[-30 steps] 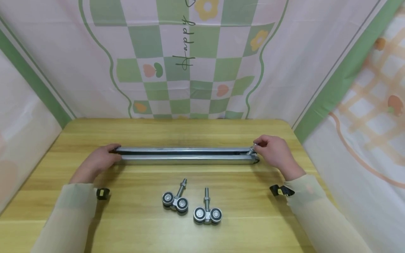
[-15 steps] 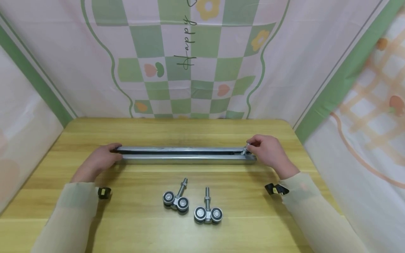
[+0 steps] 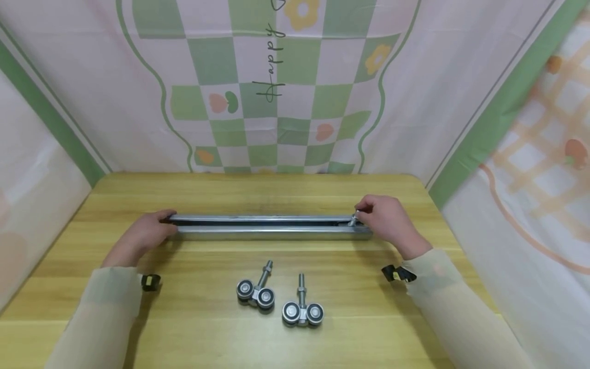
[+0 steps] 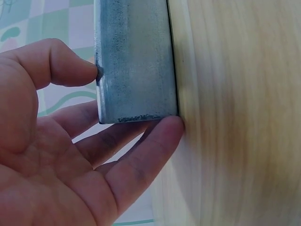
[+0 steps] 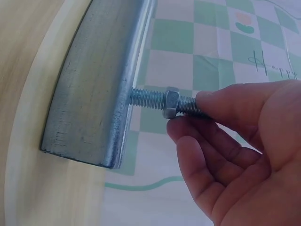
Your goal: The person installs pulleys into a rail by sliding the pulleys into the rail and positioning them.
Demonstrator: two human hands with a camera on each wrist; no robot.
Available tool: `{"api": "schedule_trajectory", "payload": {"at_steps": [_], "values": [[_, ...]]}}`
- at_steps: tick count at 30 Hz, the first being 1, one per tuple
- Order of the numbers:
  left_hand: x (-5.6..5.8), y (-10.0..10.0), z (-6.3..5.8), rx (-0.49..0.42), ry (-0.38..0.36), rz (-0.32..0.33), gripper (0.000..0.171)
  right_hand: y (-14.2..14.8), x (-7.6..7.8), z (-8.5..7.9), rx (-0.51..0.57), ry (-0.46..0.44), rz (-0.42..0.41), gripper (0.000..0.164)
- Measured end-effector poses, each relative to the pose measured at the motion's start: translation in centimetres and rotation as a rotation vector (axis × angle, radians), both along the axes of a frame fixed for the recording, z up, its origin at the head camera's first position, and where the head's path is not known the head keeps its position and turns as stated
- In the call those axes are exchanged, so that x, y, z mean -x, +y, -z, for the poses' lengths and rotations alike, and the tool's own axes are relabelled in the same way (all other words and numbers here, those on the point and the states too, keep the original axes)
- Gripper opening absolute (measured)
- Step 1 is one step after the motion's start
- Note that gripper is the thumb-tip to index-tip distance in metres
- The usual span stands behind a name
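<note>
A long metal channel rail [image 3: 272,234] lies across the table with its slot facing up. My left hand [image 3: 146,234] holds its left end; in the left wrist view the thumb touches one edge and the fingers [image 4: 146,165] curl behind the end. Near the right end, my right hand [image 3: 391,221] pinches the threaded bolt of a roller hanger [image 5: 149,99], above its hex nut [image 5: 171,102]. The bolt stands out of the slot, and the rollers are hidden inside the rail. Two more roller hangers [image 3: 256,296] lie in front of the rail, the right one [image 3: 302,313] with its bolt pointing away from me.
The wooden table [image 3: 193,333] has its far edge against a hanging patterned cloth [image 3: 295,102]. Cloth also hangs along both sides. A small black device [image 3: 398,273] sits at the right cuff and another [image 3: 150,282] at the left.
My right hand has moved left along the rail with the pinched bolt, taking the hanger further in from the right end. The left hand and the two loose hangers have stayed in place.
</note>
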State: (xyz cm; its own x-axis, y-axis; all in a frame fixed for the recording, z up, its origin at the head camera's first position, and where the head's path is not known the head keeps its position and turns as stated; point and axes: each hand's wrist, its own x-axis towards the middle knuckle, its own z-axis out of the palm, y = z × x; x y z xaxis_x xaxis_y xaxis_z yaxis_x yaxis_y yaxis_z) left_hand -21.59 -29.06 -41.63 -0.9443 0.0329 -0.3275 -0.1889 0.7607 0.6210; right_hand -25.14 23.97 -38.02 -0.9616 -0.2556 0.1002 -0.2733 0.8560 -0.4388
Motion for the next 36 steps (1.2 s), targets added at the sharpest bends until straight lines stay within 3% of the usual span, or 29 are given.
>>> {"api": "schedule_trajectory", "payload": {"at_steps": [9, 22, 36], "values": [[-0.1, 0.2, -0.3, 0.013, 0.006, 0.011, 0.069, -0.7, 0.1, 0.0, -0.023, 0.013, -0.025, 0.016], [0.0, -0.1, -0.1, -0.058, 0.004, -0.015, 0.066, -2.6, 0.3, -0.2, -0.050, 0.012, -0.062, 0.013], [0.1, 0.1, -0.1, -0.041, 0.001, -0.019, 0.068, -4.2, 0.4, -0.5, -0.093, 0.013, -0.087, 0.012]]}}
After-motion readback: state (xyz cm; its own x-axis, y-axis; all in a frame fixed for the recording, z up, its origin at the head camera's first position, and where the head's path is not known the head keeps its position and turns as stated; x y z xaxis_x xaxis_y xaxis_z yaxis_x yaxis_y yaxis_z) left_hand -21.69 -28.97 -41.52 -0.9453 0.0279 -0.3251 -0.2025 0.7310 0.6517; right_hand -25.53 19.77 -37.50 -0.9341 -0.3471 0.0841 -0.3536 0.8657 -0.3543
